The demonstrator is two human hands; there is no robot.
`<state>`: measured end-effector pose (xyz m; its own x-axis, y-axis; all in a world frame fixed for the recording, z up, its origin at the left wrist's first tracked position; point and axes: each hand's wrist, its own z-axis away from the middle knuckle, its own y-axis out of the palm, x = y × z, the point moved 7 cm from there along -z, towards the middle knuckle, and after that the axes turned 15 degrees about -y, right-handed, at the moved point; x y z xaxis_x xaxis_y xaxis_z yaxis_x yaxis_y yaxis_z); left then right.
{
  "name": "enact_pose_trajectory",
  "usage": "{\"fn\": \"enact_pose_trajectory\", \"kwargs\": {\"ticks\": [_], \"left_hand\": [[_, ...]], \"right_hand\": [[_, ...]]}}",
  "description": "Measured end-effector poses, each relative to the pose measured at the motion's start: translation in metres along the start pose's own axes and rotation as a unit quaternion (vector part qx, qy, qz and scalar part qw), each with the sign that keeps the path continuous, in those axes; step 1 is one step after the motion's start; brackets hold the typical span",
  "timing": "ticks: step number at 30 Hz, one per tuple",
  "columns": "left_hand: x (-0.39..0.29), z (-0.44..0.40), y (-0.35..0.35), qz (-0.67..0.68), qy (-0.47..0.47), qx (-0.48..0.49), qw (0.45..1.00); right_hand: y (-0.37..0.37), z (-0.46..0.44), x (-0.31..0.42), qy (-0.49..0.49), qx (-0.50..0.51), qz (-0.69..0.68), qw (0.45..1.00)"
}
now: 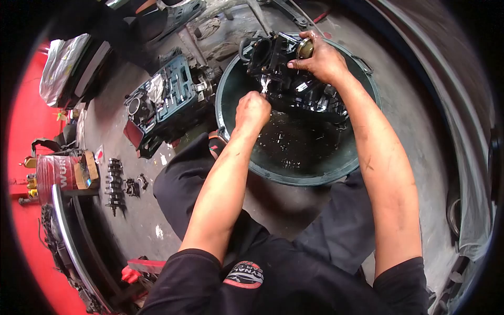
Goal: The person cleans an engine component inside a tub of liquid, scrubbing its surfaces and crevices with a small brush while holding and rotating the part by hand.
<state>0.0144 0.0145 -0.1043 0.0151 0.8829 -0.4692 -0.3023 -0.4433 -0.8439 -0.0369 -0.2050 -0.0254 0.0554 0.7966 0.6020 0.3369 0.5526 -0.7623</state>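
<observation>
Fingers of the right hand part-spread around a brassy round part, left hand curled into a fist beneath the dark engine assembly.

From where I stand, it looks like scrubbing or rinsing: a pale, brush-like tip pokes up from that left fist, against or very near the metal; its handle is hidden, and I can't tell whether it touches. I'd say the next move calls for a steady right-hand hold while the left works into the recesses. The assembly sits tilted within the far side of the green tub, black, wet-looking and glinting, with openings and ridges; its underside is lost in shadow above dark liquid.
</observation>
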Motion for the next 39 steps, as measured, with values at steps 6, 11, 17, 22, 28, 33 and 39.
{"fn": "enact_pose_trajectory", "kwargs": {"ticks": [6,11,17,22,28,33,39], "left_hand": [[0.005,-0.013,0.045,-0.119,0.052,0.113,0.985],[0.045,-0.012,0.001,0.124,-0.023,0.0,0.992],[0.031,-0.069,0.023,0.112,-0.046,0.109,0.987],[0.023,-0.046,0.022,0.051,-0.033,-0.012,0.998],[0.085,-0.104,0.058,0.159,-0.118,0.015,0.98],[0.059,-0.051,0.095,0.131,-0.043,0.141,0.98],[0.089,-0.049,0.114,0.25,-0.178,0.059,0.95]], "right_hand": [[0.002,-0.003,-0.001,-0.005,-0.006,0.005,1.0],[-0.003,-0.002,-0.032,-0.019,-0.043,-0.068,0.997],[-0.012,0.003,-0.029,-0.027,-0.036,-0.087,0.995],[-0.011,-0.001,-0.029,-0.044,-0.058,-0.066,0.995],[-0.01,0.004,-0.02,-0.016,-0.048,-0.038,0.998],[-0.016,-0.005,-0.031,-0.044,-0.04,0.005,0.998],[-0.01,-0.003,-0.031,-0.03,-0.029,-0.054,0.998]]}}
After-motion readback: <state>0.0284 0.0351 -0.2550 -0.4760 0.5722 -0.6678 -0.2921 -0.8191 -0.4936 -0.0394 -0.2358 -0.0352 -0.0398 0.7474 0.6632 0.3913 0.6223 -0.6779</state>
